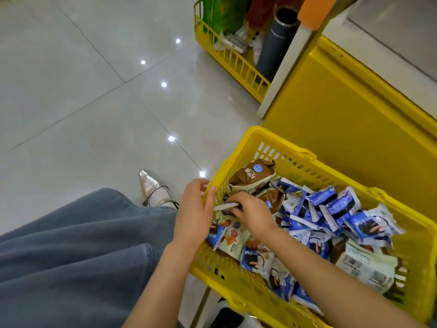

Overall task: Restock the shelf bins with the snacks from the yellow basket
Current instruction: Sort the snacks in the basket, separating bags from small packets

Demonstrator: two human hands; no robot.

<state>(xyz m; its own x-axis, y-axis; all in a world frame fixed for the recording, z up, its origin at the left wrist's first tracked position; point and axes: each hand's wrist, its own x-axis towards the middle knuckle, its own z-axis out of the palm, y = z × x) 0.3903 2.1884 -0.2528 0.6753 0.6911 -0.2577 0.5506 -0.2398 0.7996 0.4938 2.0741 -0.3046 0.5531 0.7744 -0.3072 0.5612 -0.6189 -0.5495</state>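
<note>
Fingers (236,201) pinch a snack packet (224,206) — inside the yellow basket (236,159).

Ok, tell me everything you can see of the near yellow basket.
The yellow basket is slotted plastic with a thick rim. It stands upright beside a yellow cabinet. It is heaped with blue-and-white snack packets, with brown bags at its far left corner. The left hand lies over its left rim, its grip unclear. The right hand reaches inside, pinching a white-edged packet.
</note>
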